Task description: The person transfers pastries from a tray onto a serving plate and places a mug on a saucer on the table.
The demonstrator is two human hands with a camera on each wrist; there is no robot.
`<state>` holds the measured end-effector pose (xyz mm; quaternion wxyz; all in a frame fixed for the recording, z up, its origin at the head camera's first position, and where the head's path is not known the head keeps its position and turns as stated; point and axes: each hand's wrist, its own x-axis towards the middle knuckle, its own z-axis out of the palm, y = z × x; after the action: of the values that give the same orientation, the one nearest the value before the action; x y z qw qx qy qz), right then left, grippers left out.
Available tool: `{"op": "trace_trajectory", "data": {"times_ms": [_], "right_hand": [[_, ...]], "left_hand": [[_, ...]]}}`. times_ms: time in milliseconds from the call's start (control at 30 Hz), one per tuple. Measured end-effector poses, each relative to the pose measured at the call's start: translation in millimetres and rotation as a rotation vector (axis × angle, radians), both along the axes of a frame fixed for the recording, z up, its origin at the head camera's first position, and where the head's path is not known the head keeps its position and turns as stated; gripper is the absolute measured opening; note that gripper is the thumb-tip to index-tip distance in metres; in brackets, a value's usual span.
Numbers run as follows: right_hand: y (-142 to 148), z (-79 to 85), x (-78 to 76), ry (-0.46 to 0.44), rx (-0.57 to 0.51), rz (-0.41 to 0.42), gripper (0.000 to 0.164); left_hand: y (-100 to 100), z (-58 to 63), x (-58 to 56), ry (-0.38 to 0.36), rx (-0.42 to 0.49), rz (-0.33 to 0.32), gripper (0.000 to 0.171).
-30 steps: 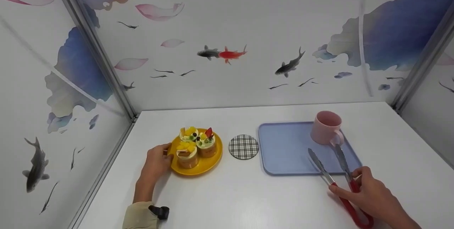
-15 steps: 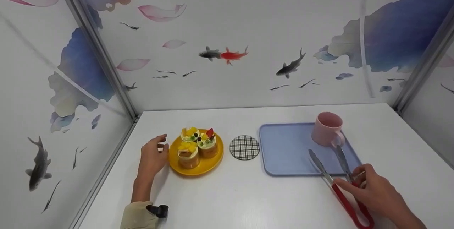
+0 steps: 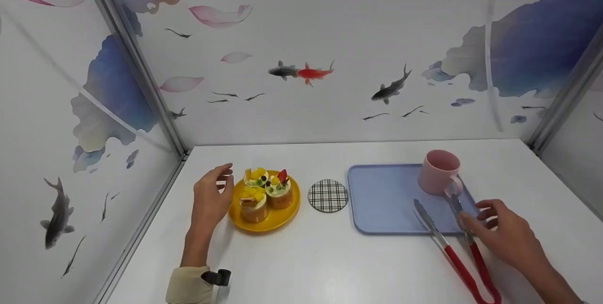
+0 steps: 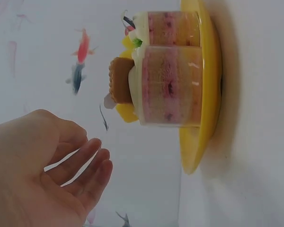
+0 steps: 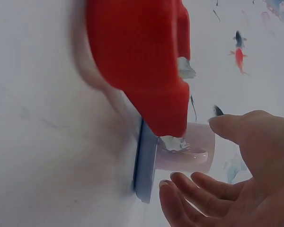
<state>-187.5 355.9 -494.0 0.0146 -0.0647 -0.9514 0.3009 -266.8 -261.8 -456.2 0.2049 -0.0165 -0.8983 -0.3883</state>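
Observation:
My left hand (image 3: 212,195) hovers at the left rim of a yellow plate (image 3: 282,217), fingers loosely bent and holding nothing. On that plate stand three dessert cups (image 3: 254,209) topped with cream and fruit; the left wrist view shows a layered cake cup (image 4: 168,87) with a biscuit on top. My right hand (image 3: 509,233) is raised beside red-handled metal tongs (image 3: 454,257), its fingers relaxed around air. The spread tongs lie with their tips over a blue tray (image 3: 381,200). A pink mug (image 3: 438,174) stands at the tray's back right, its handle near one tip.
Between plate and tray lies a round checked coaster (image 3: 328,195), close to the tray's left edge. White panels (image 3: 348,120) printed with fish and petals wall in the white table (image 3: 330,266) at the back and sides.
My left hand has let go of the plate's rim and lifted slightly. My right hand has released the tongs and moved up and right. The plate, tray and mug stay put.

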Motion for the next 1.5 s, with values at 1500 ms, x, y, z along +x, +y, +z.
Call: {"op": "trace_trajectory", "data": {"times_ms": [1500], "right_hand": [[17,-17.6,-71.2,0.190,-0.233,0.141,0.053]], "left_hand": [[141,-38.5,5.3,-0.271,-0.142,-0.404,0.047]]}}
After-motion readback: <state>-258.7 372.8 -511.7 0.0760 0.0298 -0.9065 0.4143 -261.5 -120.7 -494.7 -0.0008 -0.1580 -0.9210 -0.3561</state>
